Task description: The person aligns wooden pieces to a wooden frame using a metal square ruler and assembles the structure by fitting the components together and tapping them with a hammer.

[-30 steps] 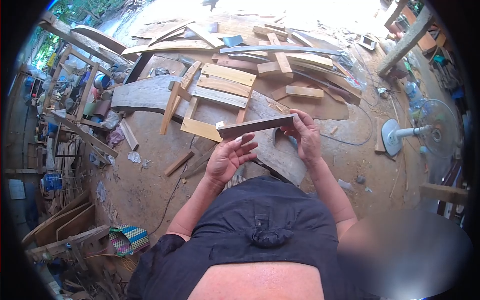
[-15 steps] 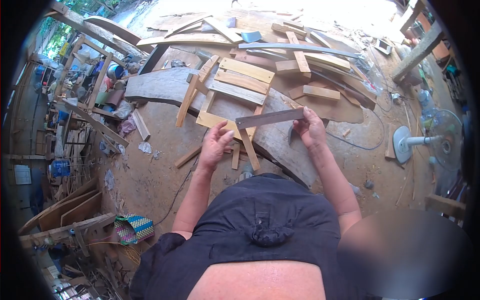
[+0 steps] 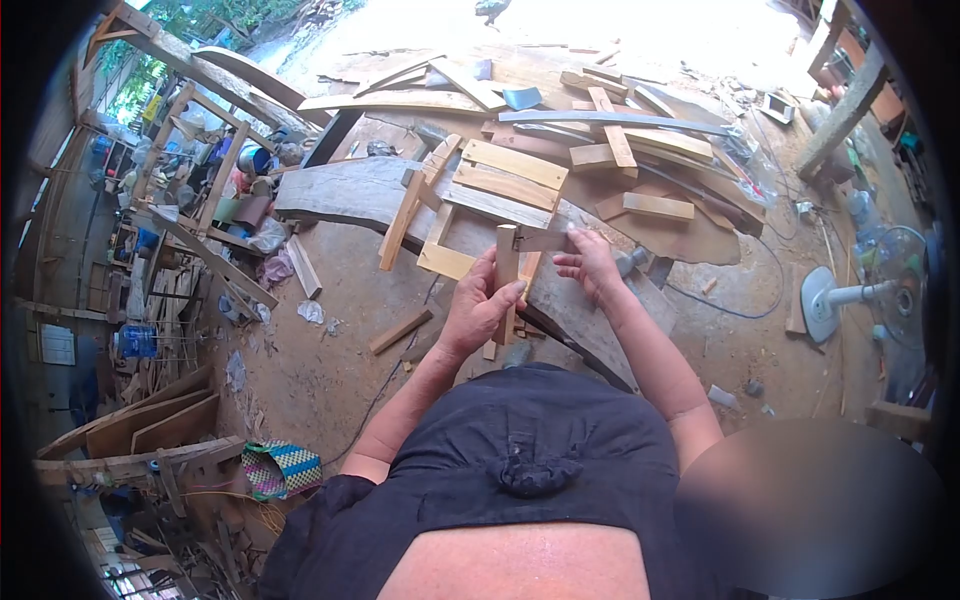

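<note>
My left hand [image 3: 482, 308] is wrapped round an upright wooden piece [image 3: 507, 262], its thumb across the front. A flat, dark wooden strip [image 3: 543, 241] extends from the top of this piece toward the right. At the strip's right end is my right hand [image 3: 588, 262], its thumb on the strip and its other fingers curled below. Just beyond both hands lies a slatted wooden frame [image 3: 505, 192] of pale boards, resting on a thick grey plank [image 3: 340, 190].
Boards and offcuts [image 3: 655, 145] are heaped beyond the frame. A white fan [image 3: 822, 303] stands at the right with a cable near it. At the left are cluttered wooden racks [image 3: 215, 180], and a woven checked basket [image 3: 283, 470] sits at the lower left.
My left hand has gone from open to closed round the upright piece. The dark strip, held by my right hand, now meets that piece's top. The view has shifted, moving the scene rightward.
</note>
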Demonstrator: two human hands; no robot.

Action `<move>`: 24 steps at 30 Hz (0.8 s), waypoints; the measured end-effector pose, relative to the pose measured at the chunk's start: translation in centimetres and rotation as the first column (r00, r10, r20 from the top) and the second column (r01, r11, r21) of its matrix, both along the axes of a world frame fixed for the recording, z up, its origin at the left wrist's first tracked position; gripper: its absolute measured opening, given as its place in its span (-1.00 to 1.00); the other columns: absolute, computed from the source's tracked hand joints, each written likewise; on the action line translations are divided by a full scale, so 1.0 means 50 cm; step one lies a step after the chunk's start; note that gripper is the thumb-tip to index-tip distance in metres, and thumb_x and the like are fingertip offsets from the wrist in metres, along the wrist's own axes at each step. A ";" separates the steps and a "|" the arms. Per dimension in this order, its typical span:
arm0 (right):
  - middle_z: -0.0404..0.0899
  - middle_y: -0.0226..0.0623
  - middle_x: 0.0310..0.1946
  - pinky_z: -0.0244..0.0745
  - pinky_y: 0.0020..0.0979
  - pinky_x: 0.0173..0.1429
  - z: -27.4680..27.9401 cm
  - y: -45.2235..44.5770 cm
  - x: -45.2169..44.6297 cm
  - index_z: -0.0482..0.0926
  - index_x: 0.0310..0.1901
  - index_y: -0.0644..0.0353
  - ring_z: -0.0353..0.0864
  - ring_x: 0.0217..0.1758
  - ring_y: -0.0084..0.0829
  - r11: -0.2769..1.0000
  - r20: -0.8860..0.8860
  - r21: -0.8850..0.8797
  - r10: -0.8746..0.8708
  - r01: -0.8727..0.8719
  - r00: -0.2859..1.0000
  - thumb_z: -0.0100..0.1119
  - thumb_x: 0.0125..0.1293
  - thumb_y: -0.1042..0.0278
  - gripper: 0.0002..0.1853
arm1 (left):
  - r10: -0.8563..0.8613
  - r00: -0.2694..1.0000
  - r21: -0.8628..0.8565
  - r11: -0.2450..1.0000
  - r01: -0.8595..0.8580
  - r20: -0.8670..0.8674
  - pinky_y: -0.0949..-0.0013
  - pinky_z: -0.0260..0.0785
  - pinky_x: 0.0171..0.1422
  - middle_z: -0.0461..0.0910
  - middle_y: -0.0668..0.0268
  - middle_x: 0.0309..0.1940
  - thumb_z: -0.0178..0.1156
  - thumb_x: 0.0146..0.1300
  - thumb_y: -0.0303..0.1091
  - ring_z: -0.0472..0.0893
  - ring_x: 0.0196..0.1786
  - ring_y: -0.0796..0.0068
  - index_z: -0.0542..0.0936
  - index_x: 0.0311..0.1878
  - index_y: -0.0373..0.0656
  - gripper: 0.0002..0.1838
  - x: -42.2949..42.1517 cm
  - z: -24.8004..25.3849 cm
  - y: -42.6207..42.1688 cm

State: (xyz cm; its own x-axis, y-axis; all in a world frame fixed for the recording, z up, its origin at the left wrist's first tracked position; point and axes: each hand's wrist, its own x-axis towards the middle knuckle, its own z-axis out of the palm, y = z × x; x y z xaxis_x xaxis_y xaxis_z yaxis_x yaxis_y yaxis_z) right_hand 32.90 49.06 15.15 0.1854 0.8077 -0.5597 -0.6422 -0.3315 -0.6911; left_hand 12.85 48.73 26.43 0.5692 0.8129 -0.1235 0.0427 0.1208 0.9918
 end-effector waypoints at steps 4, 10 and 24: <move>0.51 -0.15 0.00 0.58 -0.43 -0.42 -0.001 0.008 -0.003 0.23 0.31 0.27 0.63 -0.37 -0.40 0.989 0.175 -0.100 0.122 -0.105 0.977 0.06 0.37 0.05 -0.38 | 0.008 1.000 0.000 1.000 -0.008 -0.021 0.56 0.44 -0.25 0.55 0.32 -0.20 0.16 0.28 -0.42 0.53 -0.35 0.67 0.21 0.37 -0.22 -0.39 0.007 -0.006 0.010; 0.56 -0.17 -0.13 0.55 -0.45 -0.30 -0.008 -0.009 0.013 0.40 0.21 0.25 0.61 -0.35 -0.48 0.983 0.368 0.009 0.165 -0.181 0.915 0.07 0.35 0.12 -0.50 | 0.000 1.000 -0.036 0.999 0.000 0.008 0.59 0.43 -0.38 0.53 0.34 -0.25 0.17 0.27 -0.42 0.53 -0.38 0.68 0.22 0.36 -0.18 -0.40 0.017 0.000 0.015; 0.60 -0.16 -0.20 0.52 -0.24 -0.11 -0.051 -0.016 -0.027 0.53 -0.10 0.10 0.62 -0.20 -0.11 0.957 0.876 0.205 -0.085 -0.206 0.475 0.39 0.03 0.20 -0.60 | -0.223 0.970 0.036 0.973 0.227 -0.091 0.57 0.40 -0.13 0.51 0.37 -0.22 0.18 0.30 -0.32 0.48 -0.18 0.68 0.27 0.35 -0.22 -0.42 0.054 -0.013 0.032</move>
State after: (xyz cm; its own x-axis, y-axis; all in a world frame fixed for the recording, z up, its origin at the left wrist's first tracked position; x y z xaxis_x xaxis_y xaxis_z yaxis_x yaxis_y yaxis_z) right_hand 31.55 48.24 12.57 0.4002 0.9126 0.0835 0.3550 -0.0704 -0.9322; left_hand 15.55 50.34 25.80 0.7273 0.6707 -0.1456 0.1489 0.0530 0.9874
